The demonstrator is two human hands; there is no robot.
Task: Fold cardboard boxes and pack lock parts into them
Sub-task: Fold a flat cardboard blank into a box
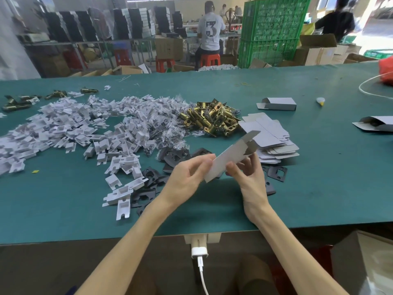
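I hold a flat grey cardboard box blank (229, 158) above the green table (319, 177), tilted up toward the right. My left hand (189, 177) pinches its near-left end, and my right hand (246, 173) grips its middle from the right. Behind it lies a stack of flat box blanks (268, 133). Brass latch parts (212, 119) form a heap further back. Black plates (170, 156) lie scattered under and around my hands. White plastic pieces (74, 126) and small bagged screws (168, 124) spread across the left.
A folded box (278, 103) stands at the back right and another open one (376, 123) near the right edge. A red bag (386, 69) and a white cord (370, 88) sit far right. People work beyond the table by green crates (272, 28).
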